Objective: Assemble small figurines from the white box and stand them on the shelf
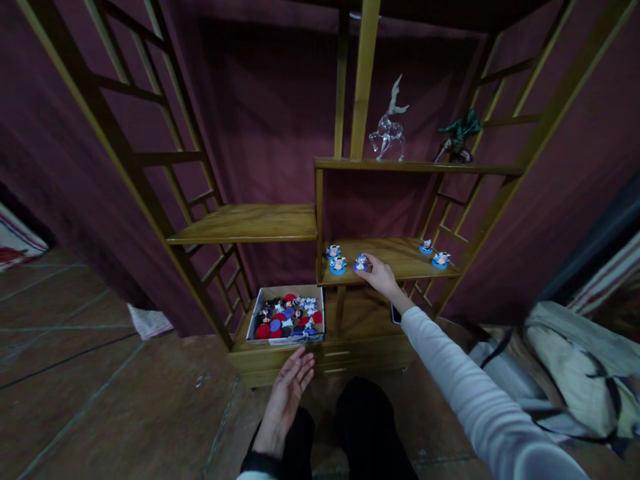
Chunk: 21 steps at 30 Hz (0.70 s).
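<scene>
My right hand (379, 275) is closed on a small purple-and-white figurine (361, 263) at the front of the middle right shelf (390, 252). Whether its base rests on the wood I cannot tell. Just left of it, two figurines on blue bases stand close together, the nearer figurine (338, 265) in front of the farther figurine (333, 251). My left hand (290, 383) is held palm up with its fingers stretched out and nothing in it. It is below a shallow cardboard box (254, 327) full of red, blue and dark figurines lying jumbled.
Toward the shelf's right end stand a small figurine (425, 246) and another figurine (441, 259), both on blue bases. A clear glass deer (387, 130) and a green figure (459, 137) occupy the shelf above. A bare wooden shelf (250, 221) overhangs the box. Bags (575, 367) lie at right.
</scene>
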{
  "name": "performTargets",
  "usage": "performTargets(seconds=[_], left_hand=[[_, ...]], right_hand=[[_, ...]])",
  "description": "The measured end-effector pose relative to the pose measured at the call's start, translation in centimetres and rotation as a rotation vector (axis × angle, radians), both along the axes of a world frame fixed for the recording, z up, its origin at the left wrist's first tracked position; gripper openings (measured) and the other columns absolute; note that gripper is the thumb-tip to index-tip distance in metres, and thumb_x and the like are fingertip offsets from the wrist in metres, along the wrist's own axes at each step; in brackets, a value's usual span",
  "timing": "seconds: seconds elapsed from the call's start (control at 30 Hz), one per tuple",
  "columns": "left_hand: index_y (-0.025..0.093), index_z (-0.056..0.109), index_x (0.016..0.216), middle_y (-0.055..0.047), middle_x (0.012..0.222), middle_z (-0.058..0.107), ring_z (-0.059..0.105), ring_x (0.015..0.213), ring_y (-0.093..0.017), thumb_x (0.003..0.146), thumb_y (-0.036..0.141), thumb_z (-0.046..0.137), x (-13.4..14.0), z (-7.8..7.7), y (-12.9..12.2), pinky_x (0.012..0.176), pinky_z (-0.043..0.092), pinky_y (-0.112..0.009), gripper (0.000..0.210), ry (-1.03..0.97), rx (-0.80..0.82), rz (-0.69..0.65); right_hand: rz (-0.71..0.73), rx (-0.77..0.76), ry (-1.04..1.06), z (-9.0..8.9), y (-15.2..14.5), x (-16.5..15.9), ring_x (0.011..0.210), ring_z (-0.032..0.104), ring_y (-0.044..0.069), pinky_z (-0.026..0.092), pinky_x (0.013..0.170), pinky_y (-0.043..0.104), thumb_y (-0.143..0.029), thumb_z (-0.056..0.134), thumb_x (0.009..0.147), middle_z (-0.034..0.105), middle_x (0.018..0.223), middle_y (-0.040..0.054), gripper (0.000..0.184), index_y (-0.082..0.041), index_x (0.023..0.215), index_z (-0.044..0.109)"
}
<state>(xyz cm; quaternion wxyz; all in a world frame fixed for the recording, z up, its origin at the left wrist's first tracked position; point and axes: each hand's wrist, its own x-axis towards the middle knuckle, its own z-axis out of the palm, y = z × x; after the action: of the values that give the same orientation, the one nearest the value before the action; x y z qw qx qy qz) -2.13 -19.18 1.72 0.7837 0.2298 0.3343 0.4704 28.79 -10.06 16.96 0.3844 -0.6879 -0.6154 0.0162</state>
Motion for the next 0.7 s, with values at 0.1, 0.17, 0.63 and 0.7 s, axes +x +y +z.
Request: performTargets(seconds=[0.1, 0.17, 0.63, 0.7], left_hand=[[0.018, 0.055, 0.119, -0.013, 0.11, 0.064, 0.062, 0.099, -0.02, 0.072, 0.021, 0.066, -0.06, 0.03, 0.0, 0.089, 0.046, -0.034, 0.049, 0.003, 0.007, 0.004], [0.018, 0.056, 0.119, -0.013, 0.111, 0.064, 0.061, 0.1, -0.021, 0.072, 0.021, 0.066, -0.09, 0.06, -0.02, 0.09, 0.046, -0.035, 0.047, 0.004, 0.013, 0.009], [0.016, 0.056, 0.118, -0.013, 0.114, 0.062, 0.059, 0.105, -0.02, 0.075, 0.019, 0.064, -0.8, 0.19, -0.52, 0.093, 0.044, -0.033, 0.044, -0.035, 0.053, 0.026], [0.016, 0.056, 0.118, -0.012, 0.114, 0.062, 0.059, 0.105, -0.019, 0.075, 0.019, 0.064, -0.85, 0.15, -0.58, 0.093, 0.044, -0.031, 0.044, -0.039, 0.06, 0.029]], right_hand=[[0.0, 0.006, -0.025, -0.07, 0.0, -0.01, 0.099, 0.059, 0.022, 0.042, 0.088, 0.036, -0.039, 0.061, 0.072, 0.063, 0.111, 0.0043, 0.053, -0.027, 0.123, 0.049], [0.004, 0.013, -0.042, -0.17, 0.06, 0.04, 0.101, 0.059, 0.022, 0.042, 0.089, 0.037, -0.039, 0.06, 0.073, 0.062, 0.112, 0.0054, 0.052, -0.026, 0.122, 0.049], [0.025, 0.021, -0.057, -0.5, 0.03, 0.49, 0.1, 0.058, 0.023, 0.042, 0.089, 0.036, -0.04, 0.059, 0.073, 0.062, 0.112, 0.0078, 0.055, -0.022, 0.124, 0.048], [0.024, 0.025, -0.065, -0.55, 0.01, 0.53, 0.099, 0.059, 0.023, 0.043, 0.088, 0.036, -0.041, 0.059, 0.073, 0.062, 0.111, 0.0081, 0.055, -0.021, 0.124, 0.048]])
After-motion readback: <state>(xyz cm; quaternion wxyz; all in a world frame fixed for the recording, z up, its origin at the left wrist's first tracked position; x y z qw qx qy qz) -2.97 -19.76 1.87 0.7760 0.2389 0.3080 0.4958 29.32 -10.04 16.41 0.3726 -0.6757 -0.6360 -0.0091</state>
